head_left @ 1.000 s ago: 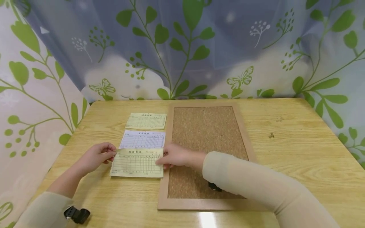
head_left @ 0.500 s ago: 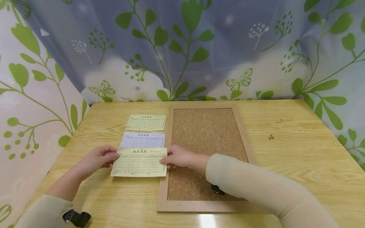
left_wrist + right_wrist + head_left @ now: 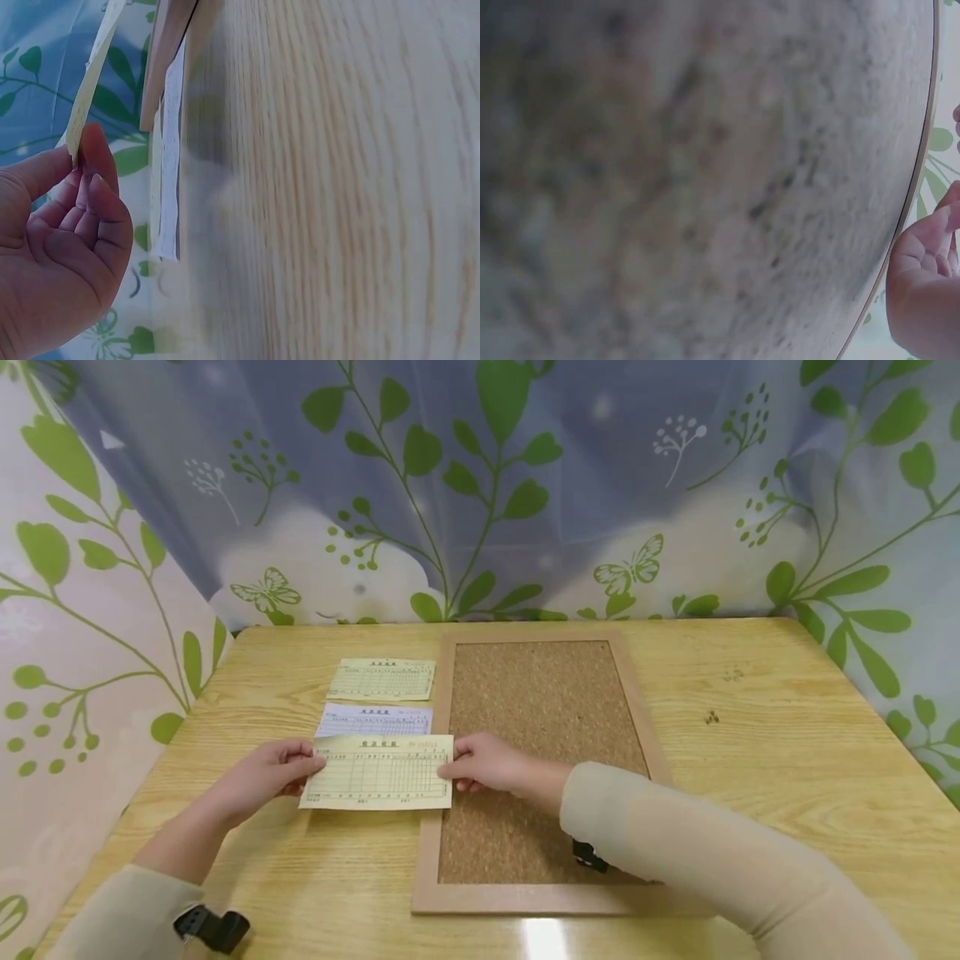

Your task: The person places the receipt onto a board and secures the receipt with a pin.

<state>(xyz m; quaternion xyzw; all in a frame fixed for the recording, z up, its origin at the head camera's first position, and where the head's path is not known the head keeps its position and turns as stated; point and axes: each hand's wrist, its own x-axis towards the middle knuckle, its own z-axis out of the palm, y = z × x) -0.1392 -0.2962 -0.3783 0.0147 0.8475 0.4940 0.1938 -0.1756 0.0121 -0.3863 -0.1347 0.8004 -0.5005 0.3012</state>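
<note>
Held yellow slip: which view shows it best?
The head view: the held yellow slip shows its printed face almost whole. The left wrist view shows it nearly edge-on, pinched by the left hand, and cut off. The right wrist view doesn't clearly show it.

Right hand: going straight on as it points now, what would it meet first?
The yellow slip that the right hand pinches comes first; past it, likely the left hand at the slip's other end, though depth is hard to judge.
</note>
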